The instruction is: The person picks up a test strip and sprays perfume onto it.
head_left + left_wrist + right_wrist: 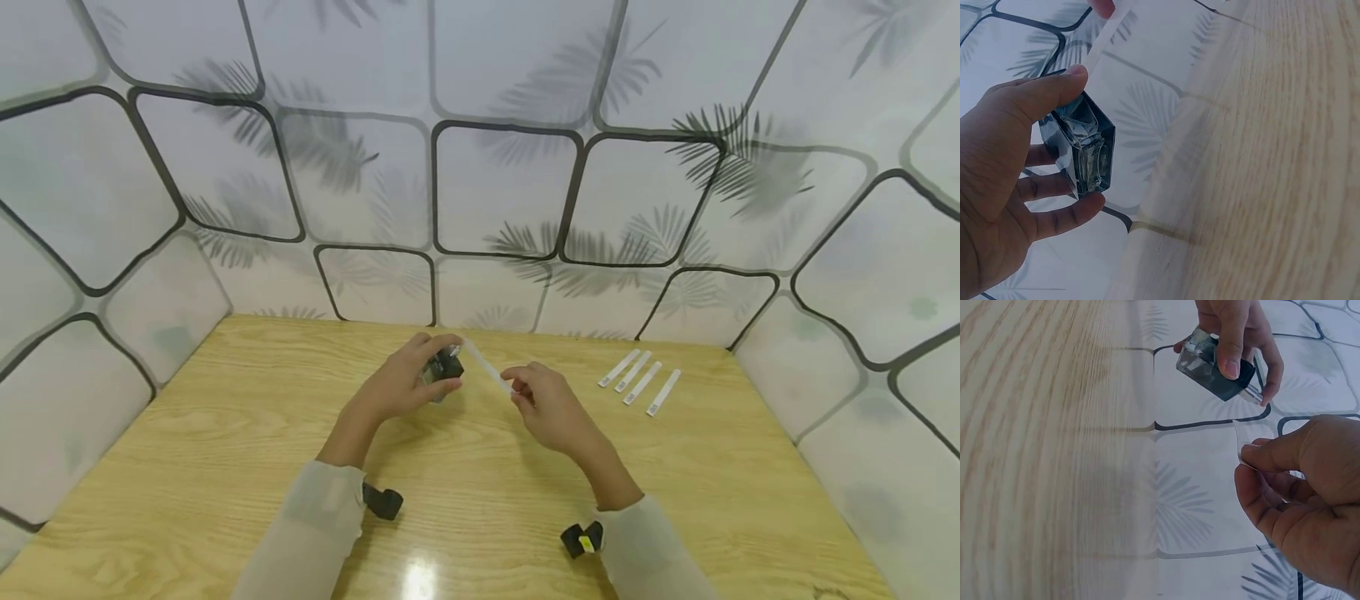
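Note:
My left hand point(405, 382) grips a perfume bottle point(450, 365) of dark, thick glass above the table. In the left wrist view the angular glass base of the bottle point(1094, 150) faces the camera, with the thumb and fingers curled round its sides. Its silver spray nozzle point(1252, 394) shows in the right wrist view, beside a fingertip. Between thumb and index finger, my right hand point(551, 407) pinches one end of a narrow white paper strip point(485, 365). The strip's far end reaches up toward the nozzle side of the bottle.
Several white paper strips point(642, 383) with small printed marks lie side by side on the wooden table point(465, 500), to the right. A patterned wall covering point(495, 192) encloses the table's back and sides.

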{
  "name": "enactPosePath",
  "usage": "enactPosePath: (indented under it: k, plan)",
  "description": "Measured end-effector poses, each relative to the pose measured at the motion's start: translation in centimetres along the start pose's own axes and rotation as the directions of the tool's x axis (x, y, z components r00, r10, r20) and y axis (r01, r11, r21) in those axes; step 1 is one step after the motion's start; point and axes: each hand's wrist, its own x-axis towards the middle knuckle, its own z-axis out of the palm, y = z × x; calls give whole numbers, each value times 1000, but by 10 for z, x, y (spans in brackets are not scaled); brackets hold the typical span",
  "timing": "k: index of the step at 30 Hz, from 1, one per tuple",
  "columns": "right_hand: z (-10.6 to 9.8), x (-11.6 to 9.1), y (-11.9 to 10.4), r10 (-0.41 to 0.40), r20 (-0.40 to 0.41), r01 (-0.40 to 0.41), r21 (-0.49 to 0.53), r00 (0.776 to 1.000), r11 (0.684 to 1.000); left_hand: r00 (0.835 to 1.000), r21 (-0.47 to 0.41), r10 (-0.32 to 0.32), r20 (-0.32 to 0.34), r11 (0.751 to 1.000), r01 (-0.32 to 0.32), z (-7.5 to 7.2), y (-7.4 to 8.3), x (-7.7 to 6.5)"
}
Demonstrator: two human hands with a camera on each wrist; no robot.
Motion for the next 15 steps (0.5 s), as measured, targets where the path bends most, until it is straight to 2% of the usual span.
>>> enactPosePath:
  k: [5, 15]
  plan:
    - [-1, 1, 12, 21, 0, -21, -25, 1000, 999, 1000, 0, -20, 1, 1000, 20, -1, 0, -2]
    - [-13, 0, 45, 137, -4, -137, -68, 991, 988, 1000, -3, 8, 2, 1000, -8, -1, -1, -1]
